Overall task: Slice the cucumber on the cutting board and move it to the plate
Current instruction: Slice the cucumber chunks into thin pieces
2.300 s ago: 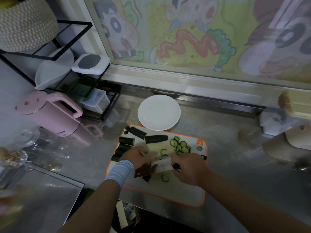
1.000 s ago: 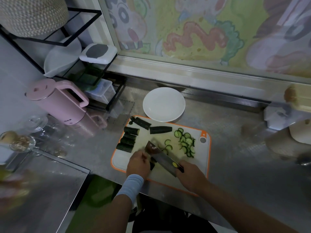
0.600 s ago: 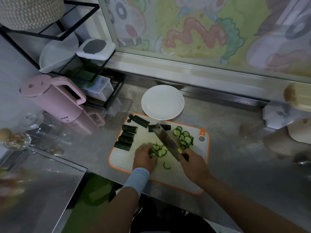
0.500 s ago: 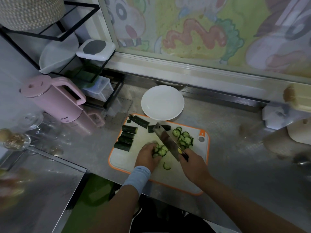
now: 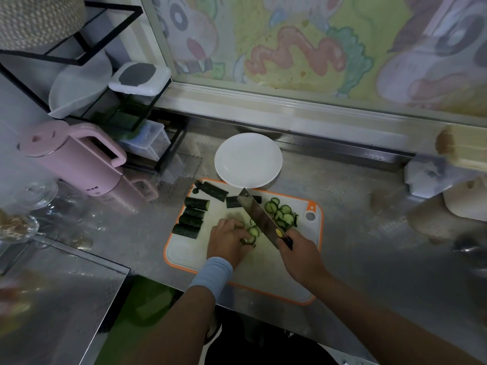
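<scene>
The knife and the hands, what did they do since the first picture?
The right hand swung the knife from lying across the board's near side to pointing toward the plate. The left hand let go of the piece it was cutting and gathered loose slices toward the blade. The plate stays bare, and the uncut chunks stay at the board's left.

Left hand (image 5: 228, 242) cupped, right hand (image 5: 299, 255) fisted

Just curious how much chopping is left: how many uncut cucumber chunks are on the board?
6: four stacked along the board's left side, one at the far edge, and one partly behind the knife. The hands may hide more.
</scene>
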### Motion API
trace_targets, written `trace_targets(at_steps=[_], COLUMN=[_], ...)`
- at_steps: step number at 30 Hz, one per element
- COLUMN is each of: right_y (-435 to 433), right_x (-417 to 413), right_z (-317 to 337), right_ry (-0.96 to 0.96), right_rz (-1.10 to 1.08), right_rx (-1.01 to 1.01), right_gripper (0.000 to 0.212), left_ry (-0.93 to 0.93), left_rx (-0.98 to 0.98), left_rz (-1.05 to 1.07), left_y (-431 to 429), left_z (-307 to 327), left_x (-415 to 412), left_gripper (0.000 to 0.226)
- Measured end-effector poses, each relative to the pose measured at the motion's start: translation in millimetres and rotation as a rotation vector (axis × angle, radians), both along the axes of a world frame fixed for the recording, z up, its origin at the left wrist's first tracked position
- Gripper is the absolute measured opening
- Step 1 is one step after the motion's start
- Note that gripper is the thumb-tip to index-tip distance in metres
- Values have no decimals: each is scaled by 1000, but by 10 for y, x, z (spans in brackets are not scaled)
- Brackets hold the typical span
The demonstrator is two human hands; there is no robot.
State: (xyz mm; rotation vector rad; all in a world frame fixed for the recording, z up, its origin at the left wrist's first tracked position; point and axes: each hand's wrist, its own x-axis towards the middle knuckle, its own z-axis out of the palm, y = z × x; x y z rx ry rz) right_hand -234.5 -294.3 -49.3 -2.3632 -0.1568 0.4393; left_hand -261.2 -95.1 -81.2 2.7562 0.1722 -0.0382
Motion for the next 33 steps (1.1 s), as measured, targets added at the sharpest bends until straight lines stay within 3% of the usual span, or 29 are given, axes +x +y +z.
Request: trace_targets(at_steps=[4, 9, 13, 16, 25, 33], right_y=[33, 200, 367, 415, 284, 386], right_x=[-25, -166, -287, -351, -390, -424], right_z=[9, 26, 53, 25, -84, -110], right_ry=[31, 0, -128, -198, -188, -169], right_rz=[41, 226, 402, 462, 522, 589], right_rx=[7, -29, -77, -151, -176, -178], right_gripper=[16, 15, 20, 25, 29, 32], left_ry=[-19, -84, -101, -132, -153, -170], left_rx=[-205, -334, -272, -150, -141, -92], left_rz=[196, 386, 303, 63, 86, 63], left_y=[112, 283, 274, 252, 153, 107], left_z=[50, 48, -7, -182, -195, -201], left_x=[-17, -440, -751, -835, -771, -752], left_gripper=[29, 14, 5, 21, 31, 18])
